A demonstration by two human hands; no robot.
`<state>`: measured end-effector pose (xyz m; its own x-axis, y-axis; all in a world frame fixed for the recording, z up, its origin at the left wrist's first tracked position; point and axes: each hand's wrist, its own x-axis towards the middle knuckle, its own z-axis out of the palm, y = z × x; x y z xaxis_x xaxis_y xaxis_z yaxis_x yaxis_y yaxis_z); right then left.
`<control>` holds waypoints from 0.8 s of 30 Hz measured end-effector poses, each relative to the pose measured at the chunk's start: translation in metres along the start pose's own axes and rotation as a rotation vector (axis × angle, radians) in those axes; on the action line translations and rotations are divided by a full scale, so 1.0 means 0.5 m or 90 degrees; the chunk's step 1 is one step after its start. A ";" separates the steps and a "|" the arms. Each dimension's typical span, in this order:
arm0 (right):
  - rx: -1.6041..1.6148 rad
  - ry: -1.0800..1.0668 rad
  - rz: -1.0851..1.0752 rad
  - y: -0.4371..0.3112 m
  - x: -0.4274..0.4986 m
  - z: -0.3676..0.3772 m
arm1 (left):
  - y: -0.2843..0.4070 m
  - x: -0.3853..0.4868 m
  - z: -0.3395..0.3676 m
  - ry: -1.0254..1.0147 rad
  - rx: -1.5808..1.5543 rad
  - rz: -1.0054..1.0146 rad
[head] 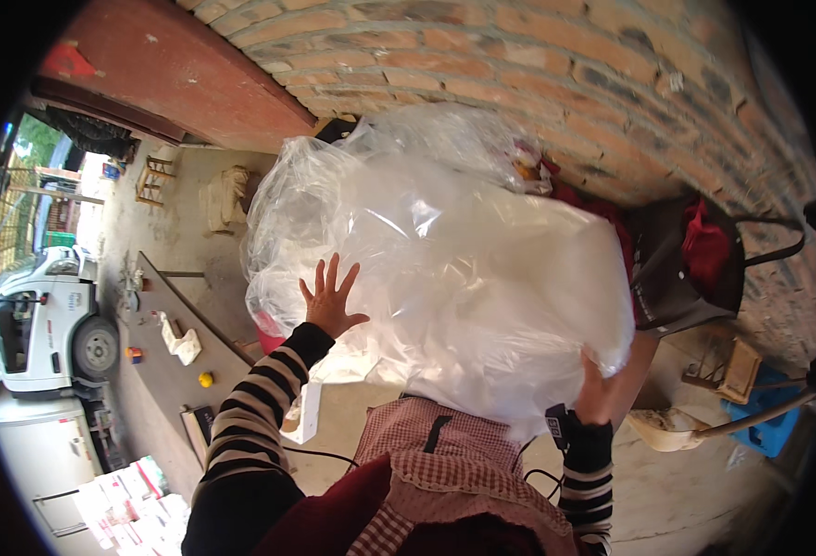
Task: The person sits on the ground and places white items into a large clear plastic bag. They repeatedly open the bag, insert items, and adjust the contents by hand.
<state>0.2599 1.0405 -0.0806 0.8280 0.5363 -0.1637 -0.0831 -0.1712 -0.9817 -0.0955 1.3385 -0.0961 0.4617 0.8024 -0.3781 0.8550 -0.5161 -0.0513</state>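
Note:
A large, puffed-up clear plastic bag [450, 257] with whitish contents lies across the surface before me, its wrinkled open-looking part towards the left. My left hand [331, 299] is over the bag's left part, fingers spread, holding nothing. At the bag's lower right corner is my right hand [594, 396], thumb against the plastic; its fingers are partly hidden, so I cannot tell whether it grips the film. Behind the big bag, near the wall, more crumpled clear plastic [450, 132] covers some coloured items.
A brick wall [519, 62] rises behind the bag. A dark bag with red cloth [686, 264] stands at the right, above a long-handled scoop [668, 427] and a blue stool [762, 417]. A grey table [165, 396] holds small items at the left. Outside is a white truck [40, 326].

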 end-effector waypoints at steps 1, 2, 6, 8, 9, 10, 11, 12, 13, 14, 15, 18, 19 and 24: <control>-0.014 0.025 -0.044 -0.064 -0.007 0.009 | -0.028 0.015 0.014 0.035 -0.025 0.010; -0.141 0.027 -0.062 -0.129 -0.015 0.010 | -0.049 0.027 0.031 0.036 -0.054 0.003; -0.827 0.010 -0.444 -0.383 -0.054 -0.013 | -0.095 0.072 0.084 0.018 -0.123 0.040; -0.731 0.053 -0.431 -0.514 -0.078 -0.046 | -0.100 0.090 0.100 0.002 -0.141 0.055; -0.643 0.093 -0.386 -0.575 -0.094 -0.061 | -0.099 0.099 0.108 -0.008 -0.140 0.060; -0.554 0.132 -0.342 -0.638 -0.110 -0.075 | -0.096 0.107 0.115 -0.016 -0.138 0.065; -0.513 0.165 -0.341 -0.693 -0.129 -0.089 | -0.091 0.116 0.122 -0.020 -0.141 0.068; -0.499 0.185 -0.353 -0.748 -0.153 -0.100 | -0.086 0.123 0.130 -0.026 -0.143 0.072; -0.540 0.210 -0.393 -0.799 -0.179 -0.111 | -0.078 0.132 0.137 -0.029 -0.140 0.077; -0.488 0.224 -0.383 -0.843 -0.207 -0.120 | -0.071 0.139 0.144 -0.052 -0.145 0.077; -0.495 0.238 -0.398 -0.885 -0.234 -0.128 | -0.065 0.146 0.149 -0.072 -0.144 0.077; -0.507 0.260 -0.439 -0.972 -0.306 -0.146 | -0.048 0.154 0.145 -0.127 -0.144 0.074; -0.510 0.262 -0.448 -0.991 -0.321 -0.150 | -0.045 0.150 0.134 -0.126 -0.155 0.074; -0.484 0.203 -0.511 -1.016 -0.338 -0.163 | -0.031 0.072 -0.001 0.000 -0.259 0.151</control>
<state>0.2073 0.9692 0.4537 0.6024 0.5011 0.6213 0.7981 -0.3879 -0.4610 -0.0918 1.3755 -0.1083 0.6550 0.6772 -0.3352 0.7494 -0.5253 0.4031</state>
